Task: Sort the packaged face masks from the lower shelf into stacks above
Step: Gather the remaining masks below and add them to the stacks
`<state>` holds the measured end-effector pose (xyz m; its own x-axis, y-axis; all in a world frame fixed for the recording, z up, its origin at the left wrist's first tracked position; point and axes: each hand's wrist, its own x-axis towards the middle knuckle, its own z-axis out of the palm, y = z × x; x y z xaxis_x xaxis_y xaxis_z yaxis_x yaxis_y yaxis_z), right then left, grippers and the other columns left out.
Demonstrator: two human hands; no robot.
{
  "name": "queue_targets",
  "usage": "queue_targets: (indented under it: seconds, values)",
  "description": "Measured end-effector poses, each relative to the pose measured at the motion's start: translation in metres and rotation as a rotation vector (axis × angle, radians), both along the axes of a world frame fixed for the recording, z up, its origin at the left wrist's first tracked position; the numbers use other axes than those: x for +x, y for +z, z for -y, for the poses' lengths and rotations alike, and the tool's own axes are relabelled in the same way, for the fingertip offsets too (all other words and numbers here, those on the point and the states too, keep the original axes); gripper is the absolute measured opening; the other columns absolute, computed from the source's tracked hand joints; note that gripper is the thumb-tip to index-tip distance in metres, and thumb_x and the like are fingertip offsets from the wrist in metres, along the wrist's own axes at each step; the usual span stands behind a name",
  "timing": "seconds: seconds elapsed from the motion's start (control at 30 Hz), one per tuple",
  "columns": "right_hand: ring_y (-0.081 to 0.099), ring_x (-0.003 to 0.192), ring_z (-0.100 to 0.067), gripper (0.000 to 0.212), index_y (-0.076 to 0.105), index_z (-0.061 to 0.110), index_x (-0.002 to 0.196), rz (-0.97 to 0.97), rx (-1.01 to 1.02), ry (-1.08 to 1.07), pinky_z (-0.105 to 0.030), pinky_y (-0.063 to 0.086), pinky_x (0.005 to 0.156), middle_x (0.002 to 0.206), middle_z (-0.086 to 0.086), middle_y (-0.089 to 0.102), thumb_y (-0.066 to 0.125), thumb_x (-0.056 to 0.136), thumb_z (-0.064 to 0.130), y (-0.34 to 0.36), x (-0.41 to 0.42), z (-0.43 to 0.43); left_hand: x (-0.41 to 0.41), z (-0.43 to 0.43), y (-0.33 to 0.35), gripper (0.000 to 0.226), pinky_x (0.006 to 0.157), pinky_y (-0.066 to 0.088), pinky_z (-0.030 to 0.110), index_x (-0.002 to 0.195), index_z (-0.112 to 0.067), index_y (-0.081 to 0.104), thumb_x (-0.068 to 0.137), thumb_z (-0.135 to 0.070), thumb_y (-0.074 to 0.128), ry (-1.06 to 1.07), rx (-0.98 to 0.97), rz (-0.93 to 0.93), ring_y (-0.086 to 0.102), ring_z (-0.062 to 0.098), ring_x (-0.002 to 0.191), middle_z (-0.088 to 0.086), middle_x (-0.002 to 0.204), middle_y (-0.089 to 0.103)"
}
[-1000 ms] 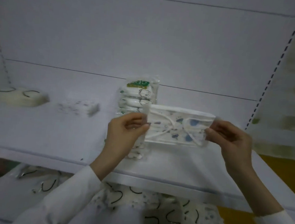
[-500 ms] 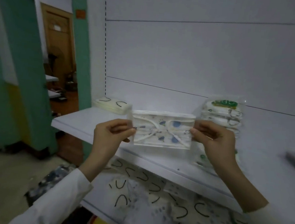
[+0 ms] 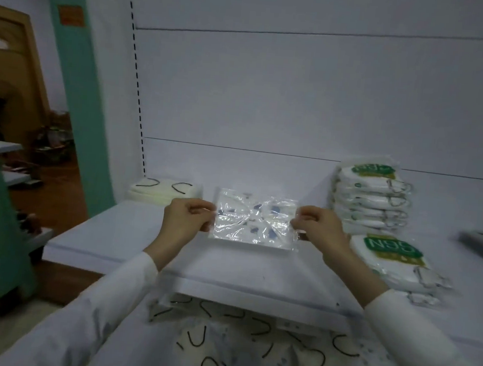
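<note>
Both hands, left hand [image 3: 188,217] and right hand [image 3: 316,229], pinch the clear-wrapped blue-spotted mask packet [image 3: 256,221] over the white upper shelf [image 3: 118,239], near its left end | risk: slick film slips from pinches, packet drops off front edge.

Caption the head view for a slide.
Left hand and right hand pinch a blue-patterned packaged mask over the shelf beside an N95 stack.

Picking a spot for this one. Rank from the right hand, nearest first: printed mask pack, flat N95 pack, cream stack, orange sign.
1. Pinched by the right hand: printed mask pack.
2. Just to its right: flat N95 pack.
3. Far left on the shelf: cream stack.
4. High on the green pillar: orange sign.
</note>
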<state>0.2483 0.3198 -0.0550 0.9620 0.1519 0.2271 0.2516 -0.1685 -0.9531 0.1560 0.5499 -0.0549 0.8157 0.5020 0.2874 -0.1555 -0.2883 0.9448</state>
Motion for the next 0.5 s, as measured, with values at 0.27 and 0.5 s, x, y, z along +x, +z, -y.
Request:
queue_targets:
  seconds: [0.27, 0.5]
  values:
    - [0.056, 0.061, -0.024, 0.019, 0.059, 0.007, 0.063, -0.005, -0.052, -0.207, -0.049, 0.059, 0.072, 0.066, -0.011, 0.056, 0.052, 0.072, -0.009, 0.024, 0.129, -0.046, 0.141, -0.031, 0.029, 0.019, 0.070, 0.055, 0.031, 0.069, -0.014, 0.072, 0.074, 0.003, 0.064, 0.059, 0.185, 0.025, 0.054, 0.011, 0.046, 0.003, 0.054, 0.064]
    - [0.065, 0.089, -0.029, 0.031, 0.060, 0.008, 0.109, -0.050, -0.267, -0.367, -0.035, 0.056, 0.081, 0.110, -0.014, 0.061, 0.062, 0.079, 0.003, 0.003, 0.185, -0.074, 0.207, -0.051, -0.003, 0.026, 0.088, 0.053, 0.032, 0.096, -0.004, 0.072, 0.071, -0.002, 0.069, 0.104, 0.261, -0.176, 0.065, 0.028, 0.093, 0.015, 0.095, 0.071]
